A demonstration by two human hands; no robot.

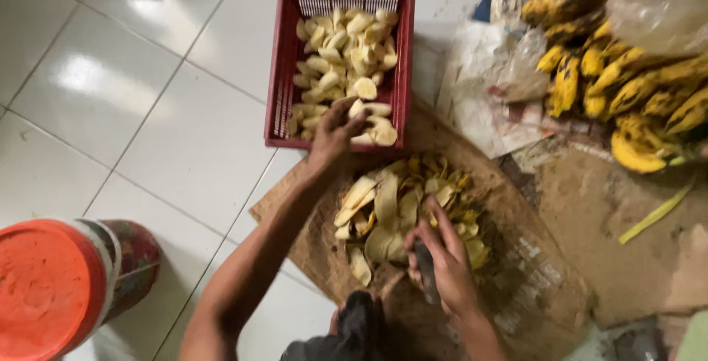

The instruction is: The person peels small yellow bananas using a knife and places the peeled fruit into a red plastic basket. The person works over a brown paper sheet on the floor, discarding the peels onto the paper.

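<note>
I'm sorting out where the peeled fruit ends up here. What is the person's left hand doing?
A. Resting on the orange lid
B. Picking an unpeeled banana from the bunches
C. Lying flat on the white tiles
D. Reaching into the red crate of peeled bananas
D: the left hand is stretched over the front edge of the red crate, its fingers on a peeled banana piece among the others heaped inside.

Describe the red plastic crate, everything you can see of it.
The red plastic crate is rectangular, with slotted, grille-like walls and a solid rim. It stands upright on the white tiled floor, its near edge against a brown cardboard sheet. Pale peeled banana pieces half fill it. The left hand reaches over its near rim, touching a piece.
</note>
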